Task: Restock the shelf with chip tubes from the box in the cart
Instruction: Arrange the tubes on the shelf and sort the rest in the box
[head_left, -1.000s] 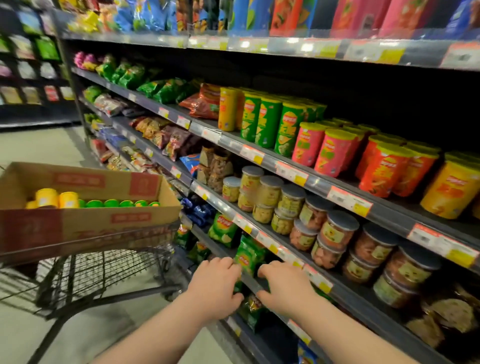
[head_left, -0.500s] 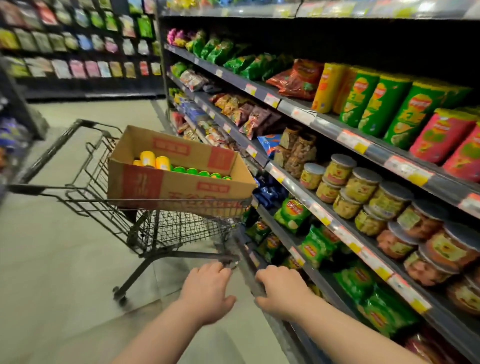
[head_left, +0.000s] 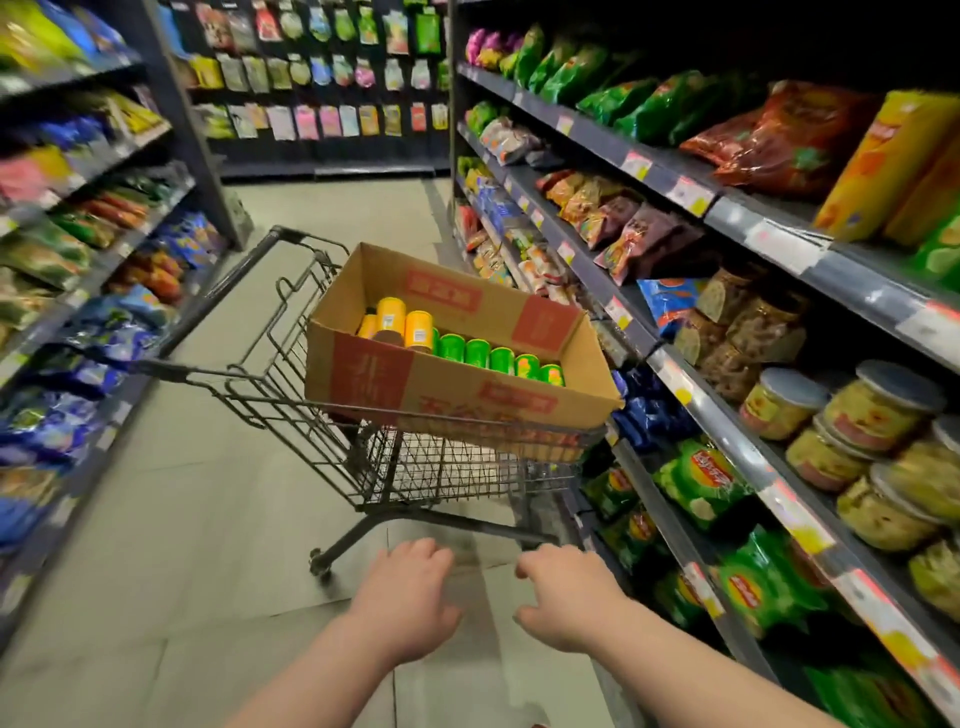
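An open cardboard box (head_left: 415, 379) sits in a dark wire cart (head_left: 322, 415) in the aisle ahead. Inside stand yellow chip tubes (head_left: 402, 322) at the left and a row of green chip tubes (head_left: 493, 358) to their right. My left hand (head_left: 405, 592) and my right hand (head_left: 566, 597) hang side by side below the cart, fingers loosely curled, holding nothing and touching nothing. The shelf (head_left: 769, 234) on the right carries yellow tubes (head_left: 878, 161) at its far right edge.
Shelves of snack bags (head_left: 78, 312) line the left side. On the right shelving sit jars (head_left: 852, 431) and green chip bags (head_left: 701, 478) on lower levels. A back wall of hanging packets (head_left: 322, 73) closes the aisle. Grey floor (head_left: 182, 545) lies left of the cart.
My view has swung left from the shelf to the cart, which now sits centred. Both hands have come away from the shelf edge and hang over the floor.
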